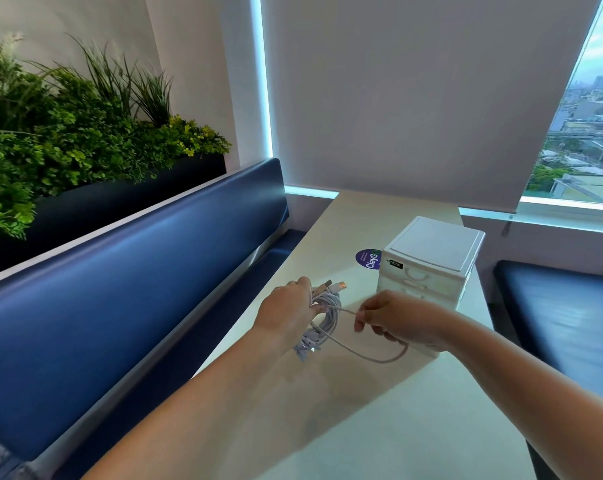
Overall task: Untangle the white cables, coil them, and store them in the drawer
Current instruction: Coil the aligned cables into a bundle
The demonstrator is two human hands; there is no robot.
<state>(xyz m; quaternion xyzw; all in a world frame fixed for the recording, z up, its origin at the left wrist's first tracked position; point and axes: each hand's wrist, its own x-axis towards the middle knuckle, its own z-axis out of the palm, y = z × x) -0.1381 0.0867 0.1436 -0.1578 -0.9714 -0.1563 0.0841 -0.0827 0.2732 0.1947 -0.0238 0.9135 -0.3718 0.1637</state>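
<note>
Coiling: left hand (286, 311) grips cable bundle (328, 318) mid-frame; right hand (397, 322) pinches loose strand (379, 361). Best wrap w/ even tension, no kinks.

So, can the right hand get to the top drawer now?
Probably yes: the top drawer is just beyond the right hand, nothing between them, though that hand pinches a cable.

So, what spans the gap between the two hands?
One white cable strand, from the coil in the left hand to the pinching right hand; head view.
</note>
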